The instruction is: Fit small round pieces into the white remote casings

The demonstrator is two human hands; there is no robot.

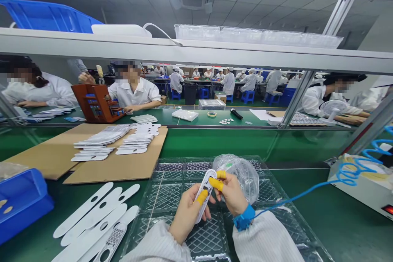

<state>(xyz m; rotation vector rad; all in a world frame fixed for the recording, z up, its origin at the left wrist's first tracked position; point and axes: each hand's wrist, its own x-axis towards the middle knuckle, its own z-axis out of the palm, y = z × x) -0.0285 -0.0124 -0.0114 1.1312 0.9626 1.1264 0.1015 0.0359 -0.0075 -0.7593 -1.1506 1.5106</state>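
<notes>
Above the clear plastic tray, we hold the white perforated piece in both hands, tilted, with its upper end leaning to the right. Our left hand grips it along its lower part, thumb across the near face and the other fingers behind; our right hand has its fingers closed in on the upper end. Both sets of fingers are narrow around the piece, and yellow covers sit on some of the tips. At our right wrist we wear a blue band, joined to a blue cord that coils near a pale box with a lit red switch. Just behind our right hand a crumpled clear bag lies on the tray.

To our left on the green bench we have loose white panels overlapping, with a perforated plate beside them, and a blue bin at the edge of the view. Beyond, more panels lie in overlapping rows on brown cardboard. Across from us a co-worker in white sits beside a reddish-brown fixture.
</notes>
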